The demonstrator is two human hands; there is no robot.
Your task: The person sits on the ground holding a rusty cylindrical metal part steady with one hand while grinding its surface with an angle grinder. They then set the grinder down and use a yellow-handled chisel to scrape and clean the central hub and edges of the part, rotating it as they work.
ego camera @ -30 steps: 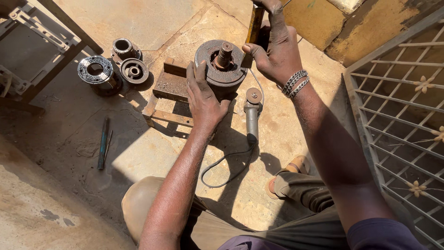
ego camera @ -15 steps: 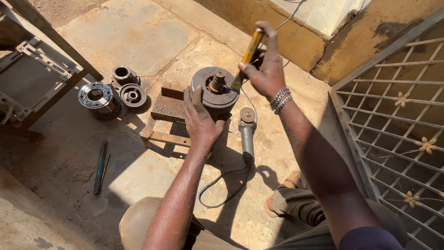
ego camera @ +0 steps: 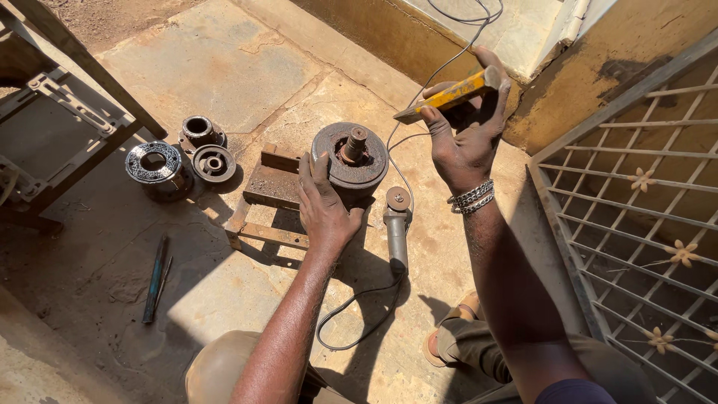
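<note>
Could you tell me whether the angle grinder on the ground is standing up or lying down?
Lying down. The angle grinder rests lengthwise on the stone floor beside the left hand, its cable looping behind it.

Hard sunlight falls on a floor of cracked stone slabs (ego camera: 202,60), throwing sharp shadows. Right of the slabs stands a metal grille (ego camera: 636,224) with small flower ornaments; a low ochre wall (ego camera: 389,34) runs behind them, a metal frame (ego camera: 67,135) on their left.
</note>
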